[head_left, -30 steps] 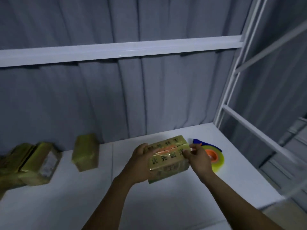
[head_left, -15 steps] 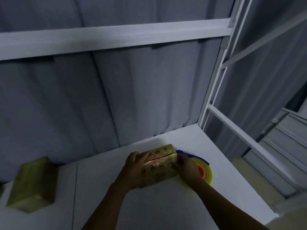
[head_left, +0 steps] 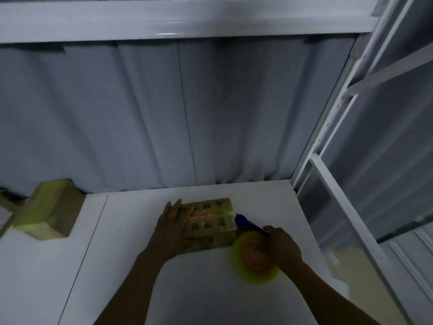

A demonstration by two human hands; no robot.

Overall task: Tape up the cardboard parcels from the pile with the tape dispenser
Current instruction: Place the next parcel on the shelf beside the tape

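Observation:
A small cardboard parcel (head_left: 212, 221) wrapped in yellowish tape with black printed characters lies on the white table (head_left: 131, 266). My left hand (head_left: 172, 225) lies flat over its left end, fingers straight. The tape dispenser (head_left: 254, 252), with a yellow roll, orange hub and blue handle, sits just right of the parcel. My right hand (head_left: 282, 246) is on the dispenser's right side, fingers curled round it. A second taped parcel (head_left: 49, 211) stands at the far left by the curtain.
A grey curtain (head_left: 187, 113) hangs behind the table. A white shelf beam (head_left: 178, 22) runs overhead and a white rack post (head_left: 328, 127) with cross rails bounds the right side. More parcels (head_left: 7, 202) show at the left edge.
My right hand left the parcel's right end and moved right onto the tape dispenser. The parcel now lies flat on the table under my left hand. The camera tilted down.

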